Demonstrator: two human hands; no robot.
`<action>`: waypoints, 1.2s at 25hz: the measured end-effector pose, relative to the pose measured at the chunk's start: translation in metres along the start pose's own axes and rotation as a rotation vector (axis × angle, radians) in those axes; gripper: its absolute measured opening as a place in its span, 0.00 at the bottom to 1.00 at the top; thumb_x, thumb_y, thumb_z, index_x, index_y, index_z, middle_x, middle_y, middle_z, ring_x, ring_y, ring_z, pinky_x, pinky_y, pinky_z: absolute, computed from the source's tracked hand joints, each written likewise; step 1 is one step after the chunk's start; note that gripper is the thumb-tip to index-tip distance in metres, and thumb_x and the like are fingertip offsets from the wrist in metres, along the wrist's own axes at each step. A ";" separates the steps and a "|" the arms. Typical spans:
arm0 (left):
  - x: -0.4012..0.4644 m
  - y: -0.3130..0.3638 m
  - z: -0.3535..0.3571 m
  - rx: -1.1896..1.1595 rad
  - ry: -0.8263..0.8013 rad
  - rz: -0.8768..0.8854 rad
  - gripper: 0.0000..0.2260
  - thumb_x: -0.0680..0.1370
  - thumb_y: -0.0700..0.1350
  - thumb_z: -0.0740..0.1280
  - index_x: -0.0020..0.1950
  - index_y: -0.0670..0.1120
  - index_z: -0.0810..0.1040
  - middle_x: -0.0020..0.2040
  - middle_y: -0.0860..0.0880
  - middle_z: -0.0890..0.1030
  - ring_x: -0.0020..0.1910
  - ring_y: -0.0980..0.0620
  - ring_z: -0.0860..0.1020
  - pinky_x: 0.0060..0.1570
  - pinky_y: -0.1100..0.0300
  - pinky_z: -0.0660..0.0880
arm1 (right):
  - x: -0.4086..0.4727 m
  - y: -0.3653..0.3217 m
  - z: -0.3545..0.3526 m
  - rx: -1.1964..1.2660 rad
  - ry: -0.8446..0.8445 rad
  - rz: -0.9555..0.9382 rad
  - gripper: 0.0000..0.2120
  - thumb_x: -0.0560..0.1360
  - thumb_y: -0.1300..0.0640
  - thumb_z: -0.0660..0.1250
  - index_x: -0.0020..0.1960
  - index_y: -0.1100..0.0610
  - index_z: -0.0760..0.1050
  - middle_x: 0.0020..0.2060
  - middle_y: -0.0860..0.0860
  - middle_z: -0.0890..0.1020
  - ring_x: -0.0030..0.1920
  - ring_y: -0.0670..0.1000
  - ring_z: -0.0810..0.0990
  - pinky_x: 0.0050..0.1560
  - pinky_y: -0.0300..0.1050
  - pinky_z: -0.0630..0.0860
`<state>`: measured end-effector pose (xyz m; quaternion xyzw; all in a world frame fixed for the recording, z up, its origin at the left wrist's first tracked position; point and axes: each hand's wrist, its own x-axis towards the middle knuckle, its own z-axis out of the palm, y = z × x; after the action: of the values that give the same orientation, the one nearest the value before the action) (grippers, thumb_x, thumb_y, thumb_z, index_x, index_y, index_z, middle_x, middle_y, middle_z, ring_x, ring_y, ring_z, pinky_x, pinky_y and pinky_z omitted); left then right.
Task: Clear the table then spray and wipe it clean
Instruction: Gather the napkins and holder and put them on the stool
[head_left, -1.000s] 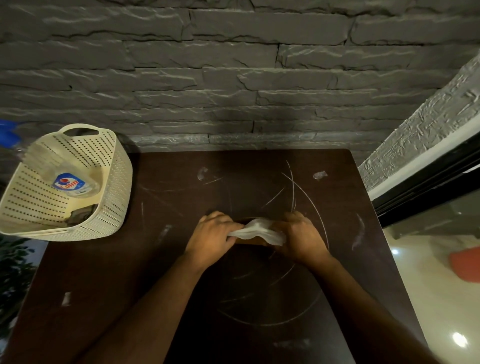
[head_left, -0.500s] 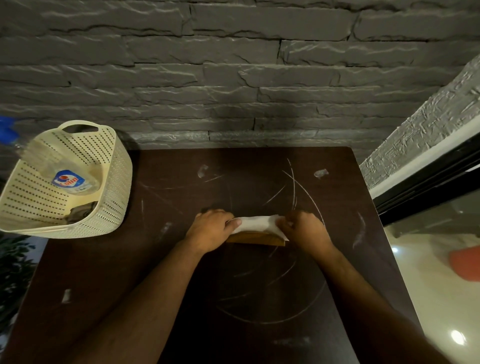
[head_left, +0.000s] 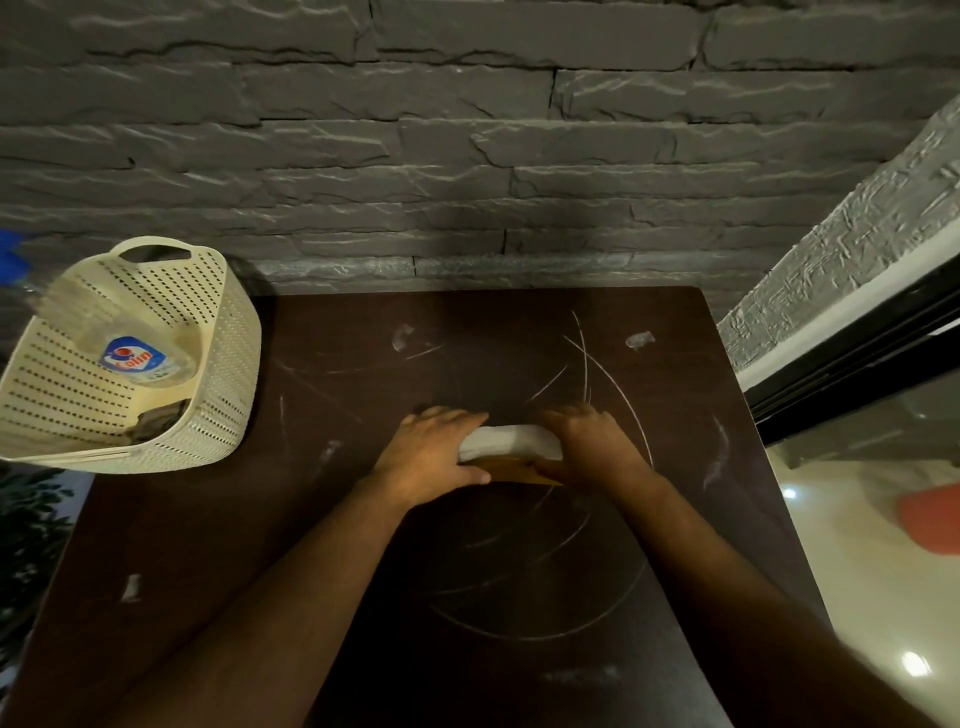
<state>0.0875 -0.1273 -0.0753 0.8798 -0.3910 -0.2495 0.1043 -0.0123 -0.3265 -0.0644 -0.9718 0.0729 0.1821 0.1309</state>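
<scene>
Flattened white tissue (head_left: 511, 440) since 1 s ago, now over brown pad (head_left: 511, 473). L hand (head_left: 434, 457) & R hand (head_left: 592, 447) both gripping its ends mid table (head_left: 519, 649), well off edges; basket (head_left: 130, 364) at far-left corner.

Head cam, fwd-down, close over table (head_left: 208, 545)

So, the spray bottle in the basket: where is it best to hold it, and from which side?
Probably by the neck just below the blue spray head. The spray bottle leans against the basket wall, with its head sticking out over the rim at the far left, so come from above on the left; the perforated walls block its lower body.
</scene>
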 end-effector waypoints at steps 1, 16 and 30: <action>0.002 0.000 0.003 0.019 -0.003 -0.007 0.31 0.73 0.58 0.70 0.73 0.56 0.64 0.70 0.54 0.71 0.69 0.53 0.67 0.68 0.51 0.63 | 0.002 -0.001 0.000 0.001 -0.015 0.008 0.30 0.70 0.45 0.70 0.70 0.47 0.66 0.64 0.51 0.75 0.65 0.54 0.72 0.64 0.54 0.69; -0.172 -0.073 -0.022 -0.047 0.409 -0.447 0.25 0.69 0.58 0.72 0.65 0.58 0.74 0.61 0.54 0.79 0.61 0.51 0.76 0.60 0.53 0.66 | 0.018 -0.166 -0.035 0.025 0.026 -0.445 0.26 0.69 0.46 0.71 0.66 0.48 0.73 0.61 0.52 0.79 0.61 0.54 0.77 0.62 0.50 0.72; -0.604 -0.137 0.160 -0.288 0.709 -1.208 0.24 0.66 0.56 0.76 0.60 0.55 0.78 0.55 0.51 0.83 0.55 0.47 0.80 0.54 0.52 0.75 | -0.127 -0.550 0.172 -0.184 -0.249 -1.208 0.27 0.67 0.46 0.70 0.65 0.46 0.72 0.61 0.49 0.78 0.62 0.54 0.74 0.62 0.50 0.68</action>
<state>-0.2525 0.4135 -0.0484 0.9481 0.2589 -0.0118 0.1840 -0.0830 0.2586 -0.0461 -0.8202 -0.5215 0.1932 0.1342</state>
